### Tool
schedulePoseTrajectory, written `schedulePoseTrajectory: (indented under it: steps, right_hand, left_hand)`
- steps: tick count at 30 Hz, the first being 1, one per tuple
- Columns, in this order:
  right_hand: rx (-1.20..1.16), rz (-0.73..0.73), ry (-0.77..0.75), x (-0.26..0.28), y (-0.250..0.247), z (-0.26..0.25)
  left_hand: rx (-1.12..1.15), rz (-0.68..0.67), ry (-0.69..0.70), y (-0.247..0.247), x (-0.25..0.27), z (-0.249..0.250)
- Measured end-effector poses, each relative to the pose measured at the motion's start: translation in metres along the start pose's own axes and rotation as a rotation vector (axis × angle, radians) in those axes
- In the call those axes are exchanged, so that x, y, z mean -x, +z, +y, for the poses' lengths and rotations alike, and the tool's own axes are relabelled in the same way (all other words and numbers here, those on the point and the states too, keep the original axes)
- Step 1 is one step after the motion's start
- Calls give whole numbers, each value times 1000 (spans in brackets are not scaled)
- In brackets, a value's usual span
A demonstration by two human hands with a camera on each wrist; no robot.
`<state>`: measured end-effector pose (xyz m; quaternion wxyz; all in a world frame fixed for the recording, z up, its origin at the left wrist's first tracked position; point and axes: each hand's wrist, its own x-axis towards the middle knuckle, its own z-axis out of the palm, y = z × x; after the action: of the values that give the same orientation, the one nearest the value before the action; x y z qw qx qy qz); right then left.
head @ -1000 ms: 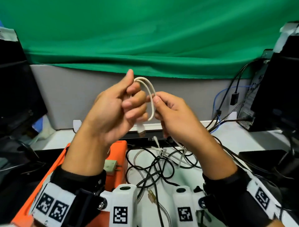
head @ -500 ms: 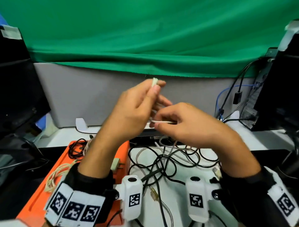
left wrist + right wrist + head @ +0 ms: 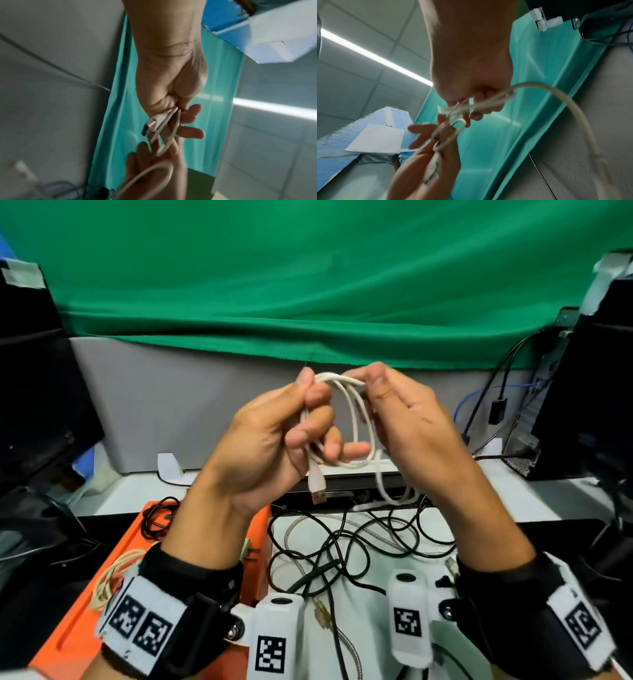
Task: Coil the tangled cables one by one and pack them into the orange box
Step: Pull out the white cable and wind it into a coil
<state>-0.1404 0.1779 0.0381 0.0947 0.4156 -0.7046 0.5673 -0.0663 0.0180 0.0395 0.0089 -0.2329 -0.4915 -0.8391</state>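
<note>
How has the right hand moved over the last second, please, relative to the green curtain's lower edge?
Yes. The right hand has risen: its fingertips now pinch the white cable close to the green curtain hem, where earlier they sat well below it.

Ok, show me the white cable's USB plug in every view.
Head: the USB plug hangs below the left hand, centre of frame, tip down.
Left wrist: the plug juts left of the fingers, centre of frame, blue insert showing.
Right wrist: blurred, against the left palm at lower centre.
Shared landmark: the green cloth.
</note>
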Motion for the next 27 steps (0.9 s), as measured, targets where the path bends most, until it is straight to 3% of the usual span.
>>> schedulePoseTrajectory:
  steps: [2,4,10,12,14,17,18,20,23,25,27]
  right_hand:
    - [43,-37,9,-1,9,4]
    - [96,-119,14,-1,16,8]
    - [279,-438,109,1,24,14]
    - [363,-538,124,4,29,12]
    - [435,-595,152,5,28,12]
    - [599,-611,205,5,12,12]
    - [660,-586,230,4,4,11]
    - [749,-488,234,3,-13,7]
    - [756,-356,115,2,-29,2]
    - [559,-308,43,3,-33,0]
    - [219,-224,12,6,-39,-3]
  left_hand:
    - [224,-108,13,-4,-1,1]
    - [339,-81,75,-7,-1,7]
    - [-34,233,367,-3,-7,2]
    - [-419,276,387,0,-9,-6]
    - [-956,288,372,-1,-10,-16]
    - [-1722,281,200,-9,-8,-19]
    - [-1854,310,118,-12,-7,-16]
    - [-1755,317,-73,-18,-5,-9]
    - [-1233,120,-308,-17,4,-1]
    - [-940,25,-320,-18,9,4]
    - [-658,-25,-253,-24,14,12]
